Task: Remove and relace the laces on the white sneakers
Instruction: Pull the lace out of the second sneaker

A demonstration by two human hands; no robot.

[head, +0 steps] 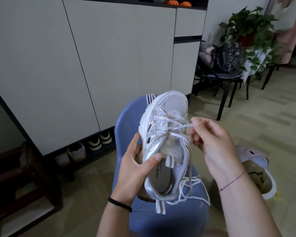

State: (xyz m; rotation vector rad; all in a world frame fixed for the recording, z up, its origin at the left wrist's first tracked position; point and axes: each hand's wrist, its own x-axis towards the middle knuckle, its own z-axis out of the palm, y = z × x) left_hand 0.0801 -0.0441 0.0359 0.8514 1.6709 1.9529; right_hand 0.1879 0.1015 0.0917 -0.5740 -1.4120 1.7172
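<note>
Bearing "CECE" insole print: white sneaker [152,145]

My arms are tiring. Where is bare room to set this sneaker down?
Bare floor lies between the cabinet and the blue chair, and between the black chair and the slippers. The blue chair's seat is crowded with loose lace.
</note>
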